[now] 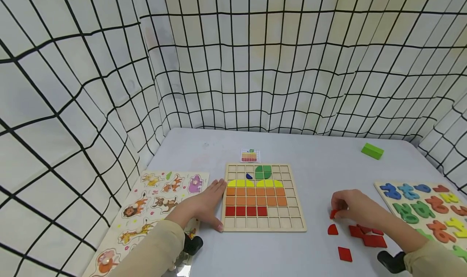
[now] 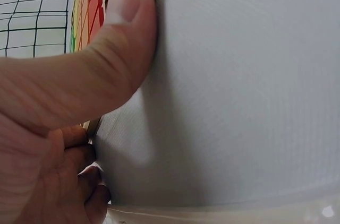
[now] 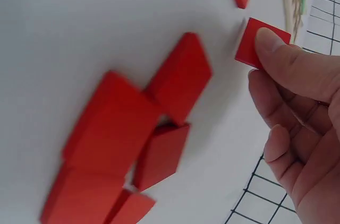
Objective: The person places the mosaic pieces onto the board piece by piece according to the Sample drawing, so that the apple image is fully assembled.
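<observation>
A wooden grid board [image 1: 286, 224] lies in the middle of the table with orange, yellow, green and red tiles in its cells; the bottom filled row holds several red squares. My left hand [image 1: 204, 206] rests along the board's left side, its thumb [image 2: 127, 9] against the near corner and the other fingers spread farther up the edge. To the right of the board, my right hand [image 1: 355, 208] pinches a red square tile [image 3: 247, 49] between thumb and fingers. Loose red tiles [image 1: 374, 241] lie below that hand, with a rounded red piece [image 1: 333, 229] and a red diamond-shaped tile [image 1: 344, 254] nearby.
A small pattern card [image 1: 250, 155] lies behind the board. At the left is an animal puzzle [image 1: 146, 204], partly under the left arm. A number puzzle [image 1: 401, 204] lies at the right, and a green block [image 1: 372, 151] at the back right. Black netting surrounds the table.
</observation>
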### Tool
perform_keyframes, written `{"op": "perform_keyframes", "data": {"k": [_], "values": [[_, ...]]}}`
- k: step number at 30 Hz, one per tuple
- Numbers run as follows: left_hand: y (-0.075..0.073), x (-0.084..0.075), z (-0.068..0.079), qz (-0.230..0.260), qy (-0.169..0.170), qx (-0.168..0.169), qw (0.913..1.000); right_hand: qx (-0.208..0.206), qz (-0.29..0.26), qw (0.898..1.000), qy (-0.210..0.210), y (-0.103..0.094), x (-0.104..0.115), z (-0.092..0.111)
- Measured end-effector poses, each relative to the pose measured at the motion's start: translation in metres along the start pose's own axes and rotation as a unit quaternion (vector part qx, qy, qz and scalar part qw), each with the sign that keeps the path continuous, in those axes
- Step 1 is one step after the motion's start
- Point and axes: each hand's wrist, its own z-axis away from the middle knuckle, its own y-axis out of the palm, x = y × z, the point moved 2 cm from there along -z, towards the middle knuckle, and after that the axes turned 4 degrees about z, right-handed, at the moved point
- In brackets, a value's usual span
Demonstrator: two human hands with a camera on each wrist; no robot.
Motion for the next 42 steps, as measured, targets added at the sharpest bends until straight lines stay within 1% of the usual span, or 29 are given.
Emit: {"op": "perform_keyframes", "data": {"k": [3, 7, 13, 17, 21, 25, 35, 42], "values": [[0.0, 0.0, 0.0, 0.002, 0.001, -0.002, 1.0, -0.031, -0.01, 0.999, -0.034, 0.0, 0.014, -0.008], [0.001, 0.001, -0.001, 0.004, 0.001, 0.0, 1.0, -0.049, -0.042, 0.996, -0.065, 0.008, 0.042, -0.024], [0.002, 0.002, -0.003, 0.005, -0.005, 0.001, 1.0, -0.033, -0.066, 0.991, -0.11, 0.025, 0.085, -0.046], [0.002, 0.001, -0.003, 0.006, -0.005, 0.0, 1.0, -0.023, -0.065, 0.989, -0.131, 0.033, 0.101, -0.056], [0.001, 0.001, -0.003, 0.004, -0.003, 0.0, 1.0, -0.021, -0.067, 0.988, -0.135, 0.038, 0.108, -0.061], [0.001, 0.001, -0.001, 0.002, 0.001, -0.001, 1.0, -0.021, -0.064, 0.99, -0.127, 0.043, 0.11, -0.064], [0.0, 0.0, 0.0, 0.008, 0.0, -0.002, 1.0, -0.044, -0.056, 0.994, -0.079, 0.051, 0.115, -0.067], [0.0, 0.0, 0.001, 0.013, 0.001, -0.004, 0.9999, -0.054, -0.051, 0.995, -0.069, 0.055, 0.116, -0.068]]}}
